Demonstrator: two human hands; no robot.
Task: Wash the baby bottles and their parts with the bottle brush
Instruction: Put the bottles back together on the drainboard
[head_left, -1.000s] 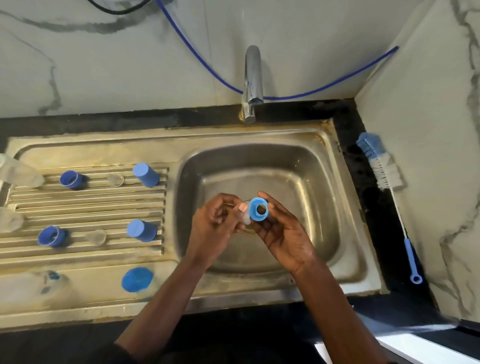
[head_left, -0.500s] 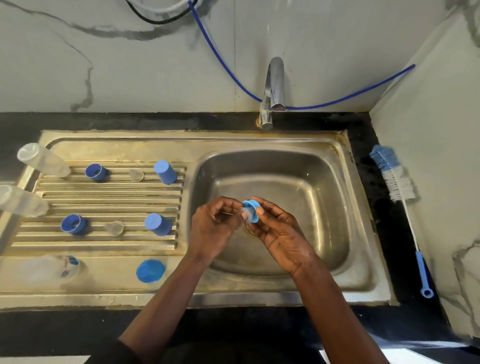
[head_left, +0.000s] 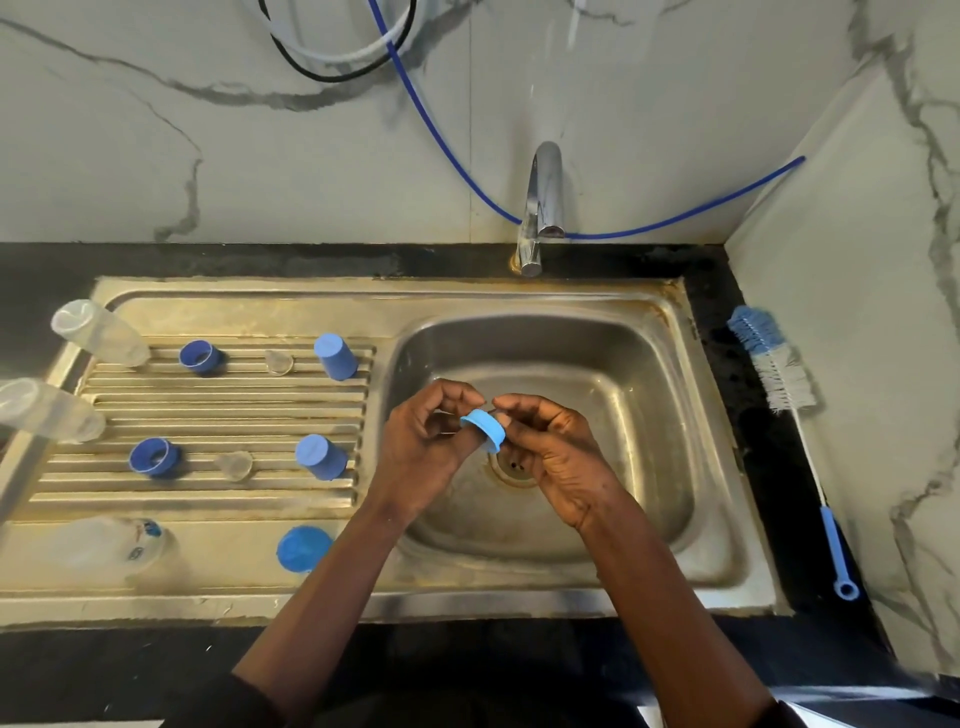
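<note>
Blue collar ring (head_left: 484, 427) — pinched between the fingertips of the left hand (head_left: 423, 447) and right hand (head_left: 558, 457) above the drain at the centre of the sink (head_left: 649, 374). It has turned from face-on a second ago to edge-on. The bottle brush (head_left: 779, 382) lies untouched along the right edge of the tabletop (head_left: 763, 467) — this part is probably not yet brushed.

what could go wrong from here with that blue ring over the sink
1. The left hand and the right hand pinch the blue ring by the fingertips just above the drain; if it slips, it may drop onto it.
2. The bottle brush lies on the counter right of the sink, so fetching it likely leaves one hand holding the ring.
</note>
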